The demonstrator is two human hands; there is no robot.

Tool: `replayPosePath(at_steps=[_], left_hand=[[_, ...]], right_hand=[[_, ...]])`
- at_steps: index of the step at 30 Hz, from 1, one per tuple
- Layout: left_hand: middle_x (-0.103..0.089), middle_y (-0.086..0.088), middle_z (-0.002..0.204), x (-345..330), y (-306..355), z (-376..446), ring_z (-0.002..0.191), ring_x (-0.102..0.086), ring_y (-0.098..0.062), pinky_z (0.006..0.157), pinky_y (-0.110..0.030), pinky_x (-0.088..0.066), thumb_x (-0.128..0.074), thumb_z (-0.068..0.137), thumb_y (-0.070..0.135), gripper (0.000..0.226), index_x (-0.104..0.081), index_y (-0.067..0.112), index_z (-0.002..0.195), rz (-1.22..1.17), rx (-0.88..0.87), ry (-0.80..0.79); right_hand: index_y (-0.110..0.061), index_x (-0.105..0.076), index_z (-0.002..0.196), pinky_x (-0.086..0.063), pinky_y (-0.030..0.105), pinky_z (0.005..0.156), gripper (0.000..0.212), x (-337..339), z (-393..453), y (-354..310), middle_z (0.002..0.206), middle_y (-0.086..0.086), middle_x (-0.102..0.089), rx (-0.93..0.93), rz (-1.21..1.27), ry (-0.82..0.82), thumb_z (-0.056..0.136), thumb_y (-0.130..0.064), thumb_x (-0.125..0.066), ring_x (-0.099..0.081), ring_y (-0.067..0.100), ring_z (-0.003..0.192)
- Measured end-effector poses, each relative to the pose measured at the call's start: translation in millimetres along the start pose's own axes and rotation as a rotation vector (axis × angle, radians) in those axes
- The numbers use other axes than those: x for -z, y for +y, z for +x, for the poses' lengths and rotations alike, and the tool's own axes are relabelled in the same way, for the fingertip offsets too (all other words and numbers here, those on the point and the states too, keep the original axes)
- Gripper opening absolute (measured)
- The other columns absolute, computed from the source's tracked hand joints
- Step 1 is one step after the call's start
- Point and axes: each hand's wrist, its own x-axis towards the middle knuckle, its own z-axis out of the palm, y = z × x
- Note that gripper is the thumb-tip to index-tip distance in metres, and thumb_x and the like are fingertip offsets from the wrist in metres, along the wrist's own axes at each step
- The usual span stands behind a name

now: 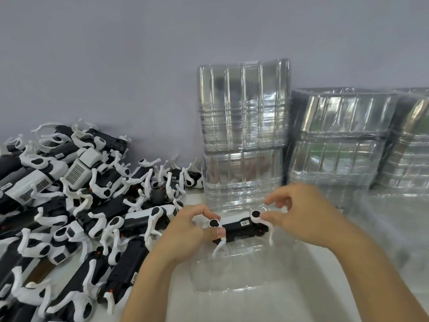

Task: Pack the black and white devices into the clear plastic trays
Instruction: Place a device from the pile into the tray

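Both hands, left (185,228) and right (299,217), pinched one device (236,227) by its ends. It hung level over the tray (229,273), probably to seat flat.

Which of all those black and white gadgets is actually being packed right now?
The device gripped at its ends by the left hand and right hand, over the clear tray. The others lie untouched in the pile at left.

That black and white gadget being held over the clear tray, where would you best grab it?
By its two ends, from the sides, as both hands do now. The device lies crosswise over the tray, and thin white legs stick down from it, so the round black-and-white end joints offer firmer holds. The left hand pinches one end, the right hand the other.
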Motion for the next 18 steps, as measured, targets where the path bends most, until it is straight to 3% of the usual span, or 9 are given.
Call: replayPosePath(at_steps=[3,7,9,14,18], left_hand=[[-0.063,0.017,0.083,0,2,0,0.056,-0.057,0.004,0.051,-0.007,-0.036,-0.083,0.079,0.023,0.018,-0.069,0.018,0.087,0.015,0.0,-0.006],[-0.065,0.002,0.109,2,1,-2,0.09,-0.062,-0.012,0.073,-0.022,-0.039,-0.083,0.079,0.028,0.016,-0.068,0.025,0.082,0.017,0.014,-0.02],[-0.062,-0.002,0.117,3,0,-2,0.099,-0.059,-0.019,0.076,-0.025,-0.039,-0.084,0.078,0.028,0.016,-0.067,0.029,0.08,0.008,0.016,-0.019],[-0.057,0.005,0.112,1,0,-1,0.098,-0.053,-0.017,0.071,-0.024,-0.038,-0.083,0.078,0.033,0.017,-0.067,0.037,0.077,0.04,0.013,-0.017],[-0.054,0.012,0.123,0,1,-1,0.11,-0.055,-0.014,0.077,-0.025,-0.039,-0.083,0.078,0.036,0.017,-0.067,0.041,0.075,0.051,0.007,-0.005]], right_hand=[[-0.036,-0.075,0.074,-0.04,0.007,0.053,0.01,-3,1,-2,0.071,-0.017,-0.069,-0.012,0.02,-0.021,0.082,-0.039,-0.079,-0.061,-0.008,0.07],[-0.027,-0.079,0.079,-0.044,0.01,0.059,0.01,-17,6,-8,0.074,-0.011,-0.072,-0.011,0.018,0.049,0.088,-0.028,-0.076,-0.066,0.002,0.07],[-0.024,-0.08,0.081,-0.049,0.013,0.06,0.009,-21,8,-9,0.076,-0.006,-0.073,-0.03,0.036,0.074,0.089,-0.024,-0.075,-0.067,0.006,0.071],[-0.02,-0.079,0.079,-0.045,0.007,0.047,0.011,-26,12,-6,0.078,-0.002,-0.073,-0.076,0.077,0.106,0.088,-0.015,-0.076,-0.066,0.007,0.065],[-0.016,-0.078,0.081,-0.04,0.005,0.044,0.011,-31,14,-4,0.075,-0.001,-0.069,-0.101,0.051,0.117,0.088,-0.008,-0.075,-0.059,0.003,0.062]])
